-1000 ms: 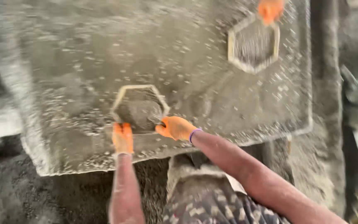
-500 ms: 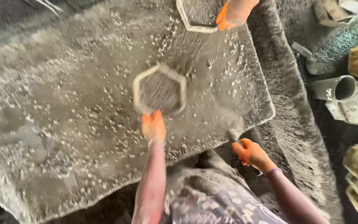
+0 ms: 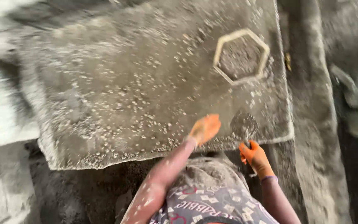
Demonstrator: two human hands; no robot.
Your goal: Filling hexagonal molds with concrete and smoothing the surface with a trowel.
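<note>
Right hand (image 3: 255, 157) clamped on trowel (image 3: 244, 125) handle, lower right. Left hand (image 3: 204, 128) open, flat on gritty desk (image 3: 125, 91). Hexagonal mould (image 3: 240, 56) upper right

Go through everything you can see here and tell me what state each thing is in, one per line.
Hexagonal mould: lying flat on the table, filled with grey mix.
Work table: coated in grey mortar and scattered grit.
Trowel: blade loaded with mix, held over the table's near edge.
Right hand: orange-gloved, fingers closed on the trowel handle.
Left hand: orange-gloved, blurred, holding nothing, over the table's near edge.
</note>
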